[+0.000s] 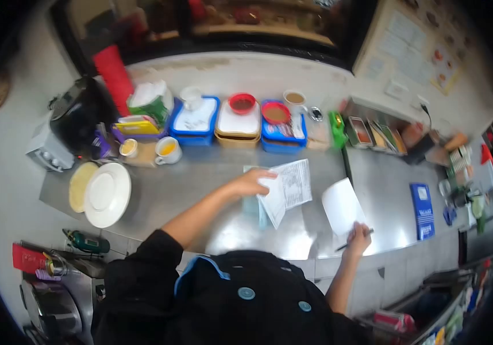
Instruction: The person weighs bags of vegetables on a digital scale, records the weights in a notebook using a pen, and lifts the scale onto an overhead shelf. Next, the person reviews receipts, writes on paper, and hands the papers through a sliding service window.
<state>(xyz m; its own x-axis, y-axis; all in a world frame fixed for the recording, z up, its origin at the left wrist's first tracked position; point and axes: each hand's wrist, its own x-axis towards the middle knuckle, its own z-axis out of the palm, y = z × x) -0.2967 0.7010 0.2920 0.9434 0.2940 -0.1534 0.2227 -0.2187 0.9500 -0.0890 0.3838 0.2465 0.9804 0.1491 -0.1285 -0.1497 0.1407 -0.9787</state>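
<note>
My left hand [251, 183] is closed on printed papers [292, 183] over the middle of the steel counter. The sheets fan out to the right, with small dark print on the right one. Beneath them lies a pale blue-green paper [250, 210]. My right hand [358, 238], near the counter's front edge, is closed around a dark pen [342, 248]. A blank white sheet [342, 206] rests by its fingertips; whether they also grip the sheet I cannot tell.
White plates [107, 195] sit at the left end of the steel counter [166, 221]. Lidded tubs [195, 137] with bowls on top line the back, beside a white cup [168, 150]. A blue booklet [423, 211] lies at right; metal trays [376, 136] stand behind.
</note>
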